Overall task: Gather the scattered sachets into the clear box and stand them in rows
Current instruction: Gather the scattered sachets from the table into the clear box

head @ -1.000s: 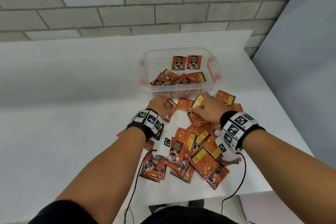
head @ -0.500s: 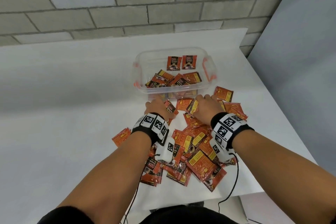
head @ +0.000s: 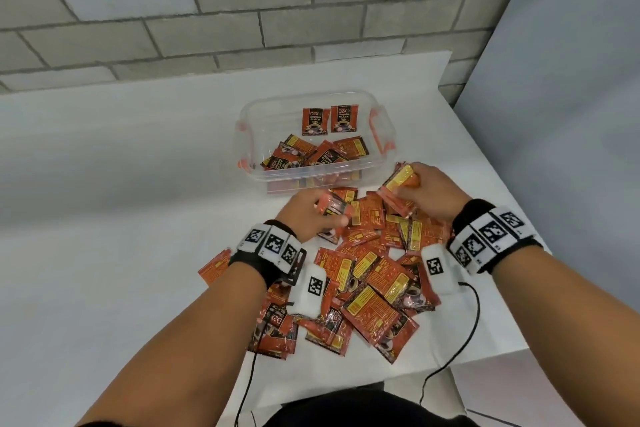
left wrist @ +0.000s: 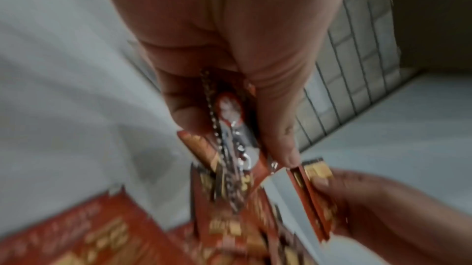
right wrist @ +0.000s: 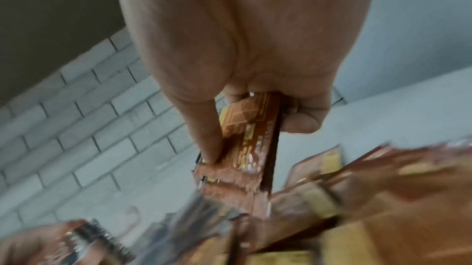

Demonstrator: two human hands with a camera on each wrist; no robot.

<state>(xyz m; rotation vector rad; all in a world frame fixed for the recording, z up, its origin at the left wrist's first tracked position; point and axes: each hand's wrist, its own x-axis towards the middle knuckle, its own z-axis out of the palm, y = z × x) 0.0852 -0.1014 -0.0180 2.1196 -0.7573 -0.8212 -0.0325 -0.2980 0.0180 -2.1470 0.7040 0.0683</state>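
Note:
A clear box (head: 256, 128) with orange clips stands on the white table (head: 121, 184). Two sachets (head: 329, 120) stand upright against its far wall; several more lie flat inside. A heap of orange-red sachets (head: 367, 284) covers the table in front of the box. My left hand (head: 311, 215) grips a small bunch of sachets (left wrist: 230, 140) just before the box's near wall. My right hand (head: 426, 191) pinches a few sachets (right wrist: 245, 136) between thumb and fingers, lifted near the box's right front corner. Both wrist views are blurred.
A grey brick wall (head: 242, 10) runs behind the table. The table's right edge (head: 502, 191) lies close to my right hand, with a grey panel (head: 571, 80) beyond it. Black cables (head: 460, 340) hang from my wrists over the near edge.
Both hands went from pressing on the heap near the box to lifting off it with sachets held. My right hand has moved right and up; the view has shifted.

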